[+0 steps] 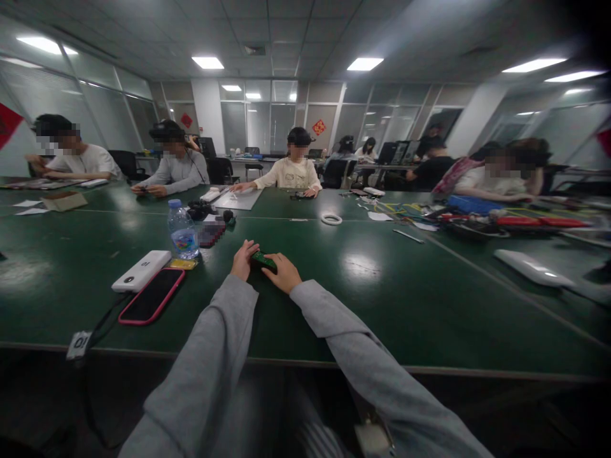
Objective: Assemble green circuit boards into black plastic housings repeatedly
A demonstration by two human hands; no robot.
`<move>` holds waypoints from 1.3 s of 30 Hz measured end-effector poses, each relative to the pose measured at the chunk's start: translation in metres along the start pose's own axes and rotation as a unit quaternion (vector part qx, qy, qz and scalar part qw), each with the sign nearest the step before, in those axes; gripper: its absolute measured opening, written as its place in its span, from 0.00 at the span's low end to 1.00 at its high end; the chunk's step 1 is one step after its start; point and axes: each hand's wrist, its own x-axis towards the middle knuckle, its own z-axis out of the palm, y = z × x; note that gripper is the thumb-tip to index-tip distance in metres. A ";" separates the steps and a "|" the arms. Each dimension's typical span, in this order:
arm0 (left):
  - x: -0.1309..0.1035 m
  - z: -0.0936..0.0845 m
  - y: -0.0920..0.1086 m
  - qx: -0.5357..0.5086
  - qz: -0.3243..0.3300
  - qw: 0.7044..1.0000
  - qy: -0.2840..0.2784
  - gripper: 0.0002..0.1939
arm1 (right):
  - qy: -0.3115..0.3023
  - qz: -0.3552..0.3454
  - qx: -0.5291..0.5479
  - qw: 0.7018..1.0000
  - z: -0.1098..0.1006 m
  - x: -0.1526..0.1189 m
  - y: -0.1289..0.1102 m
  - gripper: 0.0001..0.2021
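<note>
A small green circuit board (263, 259) is held between my two hands, just above or on the green table (382, 305). My left hand (243, 259) grips its left end, with the fingers at the upper left edge. Around the right end are the thumb and fingers of my right hand (285, 273). Part of the board is covered by the fingers. Both forearms, in grey sleeves, reach forward from the bottom of the view.
Left of my hands are a water bottle (182, 230), a yellow item (183, 264), a white power bank (142, 271) with a cable and a pink-edged phone (151, 296). Ahead lies a white ring (331, 219). People sit across the table; tools and wires lie at right.
</note>
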 end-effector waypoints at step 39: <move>0.110 0.019 -0.023 0.006 -0.102 0.987 -0.122 0.18 | 0.147 0.296 0.465 0.821 0.031 0.110 0.088 0.20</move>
